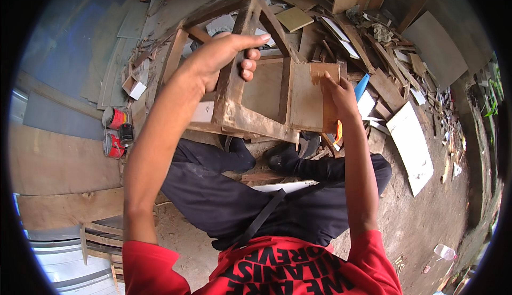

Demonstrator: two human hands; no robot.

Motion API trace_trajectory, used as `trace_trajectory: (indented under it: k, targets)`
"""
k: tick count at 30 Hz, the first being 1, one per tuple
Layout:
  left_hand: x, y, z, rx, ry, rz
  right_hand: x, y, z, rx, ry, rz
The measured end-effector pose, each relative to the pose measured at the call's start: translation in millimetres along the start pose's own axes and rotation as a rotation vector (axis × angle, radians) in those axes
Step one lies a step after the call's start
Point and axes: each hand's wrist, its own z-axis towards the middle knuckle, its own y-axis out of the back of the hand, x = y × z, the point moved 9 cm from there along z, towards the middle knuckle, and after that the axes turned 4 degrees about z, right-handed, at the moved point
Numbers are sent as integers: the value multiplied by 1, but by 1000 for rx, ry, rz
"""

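At the upper centre of the picture, the left hand (220,58) was wrapped around a post of the wooden frame (258,124); right of centre, the right hand (342,97) was clamped on the board (306,95) beside it; whether they were joined, I couldn't tell; good handling probably meant bracing the post firmly and keeping the board square.

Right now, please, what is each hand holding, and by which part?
Left hand: a wooden frame, by one bar. Right hand: a wooden panel, by its right edge.
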Motion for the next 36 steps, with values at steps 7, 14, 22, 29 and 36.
trace_trajectory:
  k: [7,14,22,29,36]
  targets:
    - [-63,-22,27,104,-95,483,-4,-2,-42,-274,45,238]
    - [-39,-7,78,313,-104,1013,-102,-49,-68,-188,-22,526]
    - [-3,-3,91,285,-48,1160,-150,-58,-80,-87,-308,504]
    - [-26,6,45,-286,-737,1451,-152,-57,-84,96,-380,498]
    - [-16,29,-34,-755,-1123,1044,-164,-5,-67,31,-278,528]
